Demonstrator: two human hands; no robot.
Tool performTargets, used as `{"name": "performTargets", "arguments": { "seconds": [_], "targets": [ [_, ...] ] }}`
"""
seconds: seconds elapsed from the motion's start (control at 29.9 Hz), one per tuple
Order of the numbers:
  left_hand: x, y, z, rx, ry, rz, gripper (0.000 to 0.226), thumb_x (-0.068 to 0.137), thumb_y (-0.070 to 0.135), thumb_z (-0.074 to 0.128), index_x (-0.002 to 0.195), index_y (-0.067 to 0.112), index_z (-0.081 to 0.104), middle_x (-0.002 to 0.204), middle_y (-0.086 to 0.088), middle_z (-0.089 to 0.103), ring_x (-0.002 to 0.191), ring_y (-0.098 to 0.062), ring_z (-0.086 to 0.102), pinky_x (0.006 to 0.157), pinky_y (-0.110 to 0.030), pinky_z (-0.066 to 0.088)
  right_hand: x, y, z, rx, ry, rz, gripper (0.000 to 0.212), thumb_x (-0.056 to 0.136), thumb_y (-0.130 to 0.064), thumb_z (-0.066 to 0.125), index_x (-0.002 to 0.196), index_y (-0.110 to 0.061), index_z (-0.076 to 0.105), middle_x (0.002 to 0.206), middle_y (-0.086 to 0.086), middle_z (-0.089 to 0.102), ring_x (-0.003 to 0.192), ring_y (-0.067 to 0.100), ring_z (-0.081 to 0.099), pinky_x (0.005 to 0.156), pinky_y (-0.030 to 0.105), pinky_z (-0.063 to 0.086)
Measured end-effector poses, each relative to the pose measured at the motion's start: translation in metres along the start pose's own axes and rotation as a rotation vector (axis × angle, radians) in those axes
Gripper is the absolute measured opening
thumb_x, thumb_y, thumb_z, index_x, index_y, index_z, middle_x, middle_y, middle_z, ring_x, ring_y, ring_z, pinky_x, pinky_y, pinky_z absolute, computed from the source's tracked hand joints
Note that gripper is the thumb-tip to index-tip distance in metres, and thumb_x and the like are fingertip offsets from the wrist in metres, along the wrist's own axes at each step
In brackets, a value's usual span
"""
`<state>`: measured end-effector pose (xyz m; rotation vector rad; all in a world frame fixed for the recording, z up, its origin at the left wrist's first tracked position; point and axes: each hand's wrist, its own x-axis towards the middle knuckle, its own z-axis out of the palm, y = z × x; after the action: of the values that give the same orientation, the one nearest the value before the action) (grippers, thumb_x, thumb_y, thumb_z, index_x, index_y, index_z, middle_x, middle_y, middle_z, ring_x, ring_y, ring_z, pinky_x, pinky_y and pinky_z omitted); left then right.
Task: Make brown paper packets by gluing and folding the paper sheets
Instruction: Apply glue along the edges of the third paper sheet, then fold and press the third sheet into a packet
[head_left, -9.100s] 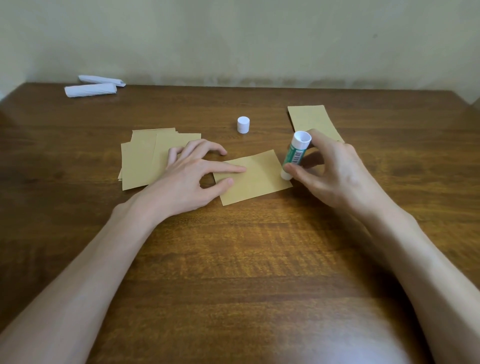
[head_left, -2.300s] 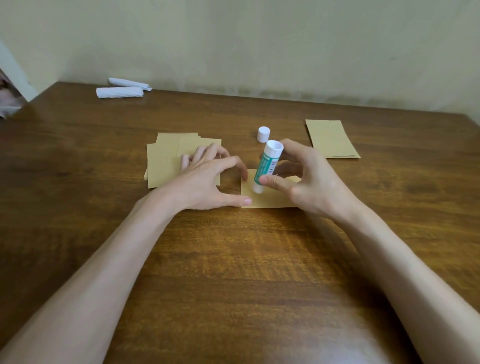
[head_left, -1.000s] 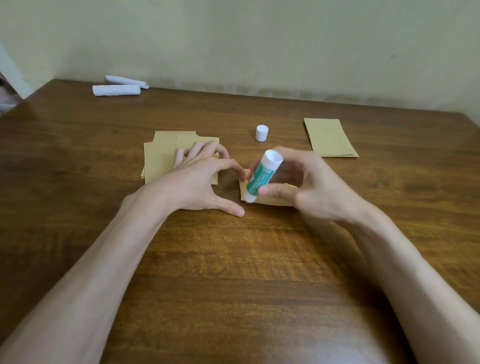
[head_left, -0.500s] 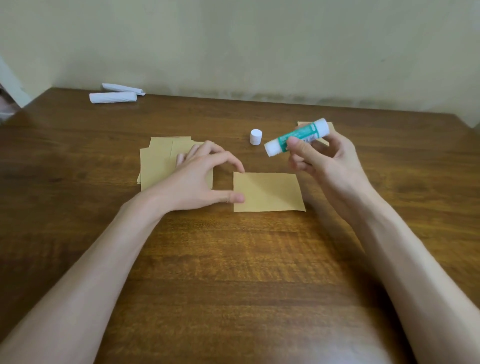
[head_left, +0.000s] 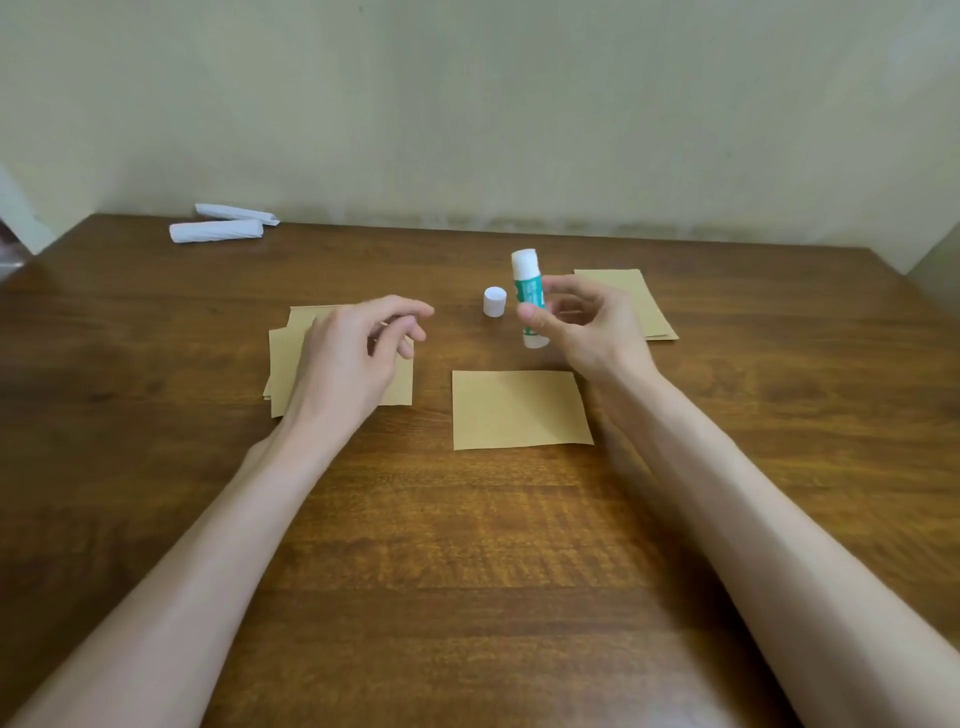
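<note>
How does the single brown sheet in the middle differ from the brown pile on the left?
The single sheet lies alone; the pile shows several offset edges. The single sheet is fully in view; the pile is partly hidden behind the left hand. The single sheet lies nearer the person than the pile. Both are brown paper lying flat on the table.

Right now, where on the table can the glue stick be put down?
The widest bare table is on the near side of the single brown sheet, between the forearms. Another strip lies between the white rolls and the cap. It is crowded in the middle: cap, glue stick in the right hand, and stack by the left hand.
</note>
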<state>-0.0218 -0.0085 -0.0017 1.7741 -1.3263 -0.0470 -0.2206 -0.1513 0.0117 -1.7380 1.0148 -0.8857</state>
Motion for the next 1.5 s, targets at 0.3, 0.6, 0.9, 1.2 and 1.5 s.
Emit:
{"name": "performTargets", "arguments": {
  "seconds": [0.3,0.6,0.9,1.2,1.5],
  "targets": [
    [-0.001,0.0,0.002,0.002,0.021,0.036,0.02,0.111,0.017,0.041,0.118,0.022,0.059,0.079,0.014,0.054,0.069,-0.009,0.056,0.061,-0.03,0.043,0.028,0.017,0.023,-0.16,0.088,-0.06,0.04,0.085,-0.034,0.089,0.12,-0.028,0.07,0.101,-0.009,0.071,0.094,0.003,0.067,0.079,0.02,0.054],
    [0.003,-0.017,-0.007,0.375,-0.04,-0.161,0.039,0.099,0.04,0.065,0.135,0.026,0.062,0.119,0.006,0.068,0.126,-0.022,0.052,0.099,-0.04,0.038,0.026,0.014,0.022,-0.212,0.042,-0.104,0.062,0.086,-0.038,0.086,0.141,-0.022,0.062,0.111,-0.01,0.067,0.095,0.003,0.068,0.083,0.02,0.055],
    [-0.002,-0.025,-0.002,0.518,-0.115,-0.166,0.076,0.088,0.063,0.067,0.154,0.03,0.047,0.136,0.002,0.068,0.144,-0.023,0.046,0.113,-0.045,0.025,0.003,0.009,0.007,-0.233,0.104,-0.141,0.051,0.096,-0.036,0.077,0.141,-0.022,0.058,0.125,-0.005,0.062,0.092,-0.003,0.064,0.091,0.029,0.057],
    [-0.003,-0.018,-0.007,0.425,0.098,-0.11,0.057,0.092,0.045,0.072,0.143,0.023,0.061,0.111,-0.01,0.077,0.109,-0.032,0.062,0.103,-0.042,0.04,-0.02,0.003,0.004,-0.204,0.197,-0.211,0.032,0.097,-0.037,0.074,0.127,-0.029,0.065,0.11,-0.013,0.064,0.097,0.004,0.059,0.081,0.019,0.046],
    [0.001,0.021,-0.019,-0.124,0.155,-0.157,0.048,0.09,0.044,0.077,0.136,0.036,0.067,0.118,0.0,0.076,0.115,-0.004,0.069,0.109,-0.028,0.049,-0.033,-0.007,0.038,-0.216,-0.252,-0.27,0.048,0.092,-0.043,0.08,0.134,-0.025,0.068,0.125,-0.015,0.071,0.119,-0.001,0.063,0.1,0.034,0.057]
  ]
}}
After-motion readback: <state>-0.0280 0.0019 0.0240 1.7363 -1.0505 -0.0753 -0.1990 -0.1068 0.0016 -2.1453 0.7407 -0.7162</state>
